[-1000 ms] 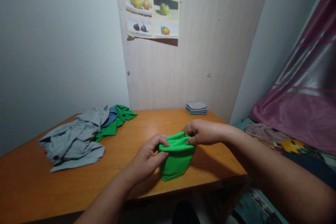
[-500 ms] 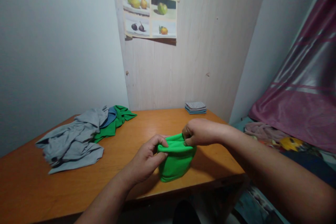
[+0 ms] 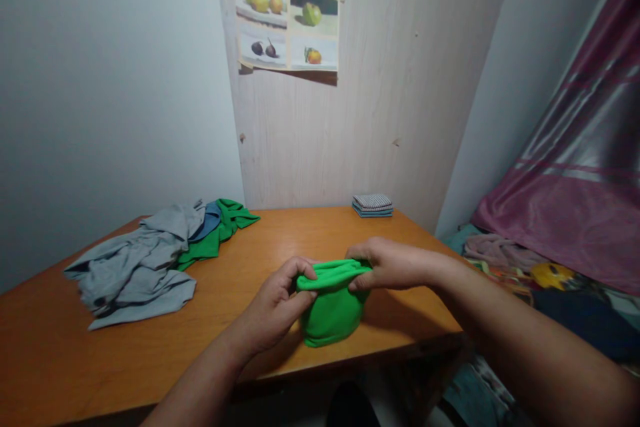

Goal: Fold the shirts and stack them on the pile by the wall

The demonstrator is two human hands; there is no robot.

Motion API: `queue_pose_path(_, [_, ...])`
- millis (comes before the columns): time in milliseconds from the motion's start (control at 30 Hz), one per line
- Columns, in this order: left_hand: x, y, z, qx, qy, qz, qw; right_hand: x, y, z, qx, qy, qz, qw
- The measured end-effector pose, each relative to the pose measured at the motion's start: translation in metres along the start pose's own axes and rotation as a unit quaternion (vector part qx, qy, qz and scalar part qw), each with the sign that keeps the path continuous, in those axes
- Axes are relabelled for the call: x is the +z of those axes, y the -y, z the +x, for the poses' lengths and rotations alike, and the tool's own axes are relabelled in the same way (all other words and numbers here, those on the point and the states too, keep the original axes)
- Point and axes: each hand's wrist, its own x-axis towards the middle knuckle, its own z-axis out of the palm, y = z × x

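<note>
Between my hands, a bright green folded cloth garment (image 3: 333,317) stands on its lower edge near the front of the table, its layered rim facing up. My left hand (image 3: 283,300) pinches the rim's left end between thumb and fingers. At the opposite end, my right hand (image 3: 375,265) grips the rim, thumb on the near side and fingers behind it. The fingertips behind the cloth are partly hidden. What kind of garment it is cannot be made out in its folded form.
On the left of the orange wooden table (image 3: 280,233) lies a loose heap of grey clothing (image 3: 145,260), with blue and green garments (image 3: 205,250) beside it. A small folded stack of cloths (image 3: 373,205) sits at the back edge. Right of the table hangs a pink curtain (image 3: 565,213).
My right hand has lowered slightly, its fingers moving from inside the top opening to a grip around the rim. The rim is now more gathered. My left hand keeps its pinch.
</note>
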Motion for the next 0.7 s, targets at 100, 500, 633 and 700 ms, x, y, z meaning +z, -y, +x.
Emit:
queue_pose_path(100, [-0.002,0.002,-0.001,-0.007,-0.016,0.0,1.0,0.006,-0.003,0.001,-0.008,0.007,0.064,0.998])
queue_pose_path(500, [-0.007,-0.002,0.001,-0.012,-0.015,0.089,0.996,-0.001,-0.005,-0.016,-0.015,-0.072,0.039,0.997])
queue_pose_path(633, [-0.005,-0.003,-0.001,-0.017,-0.021,0.079,0.997,-0.005,-0.008,-0.025,-0.053,-0.092,0.061,0.993])
queue_pose_path(700, [-0.005,-0.003,-0.001,-0.016,-0.019,0.082,0.996,-0.006,-0.006,-0.026,-0.074,-0.092,0.029,0.993])
